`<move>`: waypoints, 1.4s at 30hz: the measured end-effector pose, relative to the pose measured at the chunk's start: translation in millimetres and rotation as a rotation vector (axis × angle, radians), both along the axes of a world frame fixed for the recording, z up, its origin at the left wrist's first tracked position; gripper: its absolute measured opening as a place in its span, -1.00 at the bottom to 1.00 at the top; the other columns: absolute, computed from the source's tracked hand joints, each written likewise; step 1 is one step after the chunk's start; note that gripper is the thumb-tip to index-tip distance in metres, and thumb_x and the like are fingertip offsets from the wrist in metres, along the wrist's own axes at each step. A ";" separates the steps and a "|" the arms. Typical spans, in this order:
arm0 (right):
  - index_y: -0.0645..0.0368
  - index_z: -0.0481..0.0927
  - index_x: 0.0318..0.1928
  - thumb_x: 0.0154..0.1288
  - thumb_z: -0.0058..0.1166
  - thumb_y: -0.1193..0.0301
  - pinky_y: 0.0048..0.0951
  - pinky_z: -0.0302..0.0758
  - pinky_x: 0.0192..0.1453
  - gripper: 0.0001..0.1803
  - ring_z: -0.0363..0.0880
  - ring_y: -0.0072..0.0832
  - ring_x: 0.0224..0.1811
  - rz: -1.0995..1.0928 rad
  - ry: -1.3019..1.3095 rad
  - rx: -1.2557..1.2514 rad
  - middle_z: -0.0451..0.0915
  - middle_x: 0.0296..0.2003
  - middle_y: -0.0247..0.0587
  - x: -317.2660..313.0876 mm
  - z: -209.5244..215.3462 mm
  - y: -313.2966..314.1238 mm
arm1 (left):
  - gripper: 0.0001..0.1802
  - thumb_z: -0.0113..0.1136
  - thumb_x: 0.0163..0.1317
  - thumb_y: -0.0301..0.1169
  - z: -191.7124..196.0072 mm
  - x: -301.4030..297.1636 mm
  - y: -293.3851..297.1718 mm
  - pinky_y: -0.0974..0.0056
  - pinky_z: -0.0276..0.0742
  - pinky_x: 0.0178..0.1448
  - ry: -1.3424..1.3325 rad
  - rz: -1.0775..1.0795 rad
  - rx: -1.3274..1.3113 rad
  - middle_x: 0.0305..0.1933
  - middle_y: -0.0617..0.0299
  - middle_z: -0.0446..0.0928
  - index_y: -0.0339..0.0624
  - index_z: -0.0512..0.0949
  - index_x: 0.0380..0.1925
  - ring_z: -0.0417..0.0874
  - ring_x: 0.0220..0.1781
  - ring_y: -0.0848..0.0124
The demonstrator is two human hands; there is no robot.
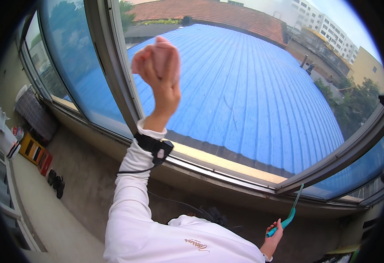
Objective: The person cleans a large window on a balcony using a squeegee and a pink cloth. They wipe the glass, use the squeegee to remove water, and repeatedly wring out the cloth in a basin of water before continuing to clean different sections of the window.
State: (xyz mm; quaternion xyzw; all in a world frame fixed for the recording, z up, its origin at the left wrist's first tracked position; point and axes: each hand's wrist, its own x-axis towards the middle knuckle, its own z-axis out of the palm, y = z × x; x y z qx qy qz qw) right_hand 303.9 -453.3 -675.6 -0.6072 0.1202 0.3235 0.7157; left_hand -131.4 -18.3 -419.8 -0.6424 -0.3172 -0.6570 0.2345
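Observation:
My left hand (163,90) is raised high in front of the large window, its fingers closed round a crumpled pink cloth (167,55). Slight blur softens the fingers, and I cannot tell whether the cloth touches glass. A black strap with a small device (157,150) circles that wrist over the white sleeve. Low at the right, my right hand (274,237) grips the handle of a teal squeegee (290,218). Its thin blade, seen nearly edge-on, points up toward the lower window frame (303,180).
A metal sill (227,177) runs along the window above a low wall. Blue-tinted panes (76,57) stand at the left. Along the left side are a wicker basket (35,111), a yellow and red box (35,153) and dark shoes (57,183). Outside lies a blue corrugated roof (244,96).

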 end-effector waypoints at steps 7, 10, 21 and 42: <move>-0.06 0.56 -0.26 0.37 0.34 0.18 -0.62 0.40 -0.45 -0.78 0.49 -0.71 -0.51 -0.047 0.025 -0.007 0.57 -0.47 -0.56 -34.4 2.6 9.8 | -0.30 0.08 0.24 -0.42 -85.6 107.3 -48.4 -0.13 -0.04 0.59 0.737 -0.042 0.012 0.42 0.14 0.22 0.30 0.34 0.43 0.13 0.53 0.06; -0.06 0.55 -0.27 0.38 0.32 0.18 -0.62 0.39 -0.46 -0.78 0.47 -0.71 -0.52 -0.040 0.045 0.039 0.54 -0.49 -0.56 -40.1 -3.5 7.2 | -0.16 0.08 0.28 -0.31 -144.1 89.9 -60.9 -0.02 -0.02 0.61 0.994 0.031 0.141 0.55 0.37 0.10 0.40 0.08 0.57 0.16 0.52 0.35; 0.01 0.56 -0.28 0.45 0.25 0.27 -0.54 0.42 -0.43 -0.82 0.48 -0.62 -0.48 -0.029 0.012 0.068 0.58 -0.45 -0.43 -13.3 -15.3 -22.8 | -0.21 0.09 0.16 -0.55 -57.0 -64.8 -10.8 -0.39 0.09 0.59 0.600 0.070 0.031 0.62 0.14 0.08 0.56 0.47 0.37 0.04 0.65 -0.17; -0.01 0.54 -0.34 0.42 0.29 0.24 -0.55 0.42 -0.44 -0.77 0.47 -0.63 -0.49 0.003 0.039 0.009 0.56 -0.47 -0.46 27.3 -24.6 -32.9 | -0.35 0.06 0.43 -0.52 -195.8 -43.6 -38.2 -0.23 -0.23 0.61 0.032 0.149 -0.351 0.66 -0.26 -0.29 0.16 0.34 0.50 -0.24 0.65 -0.29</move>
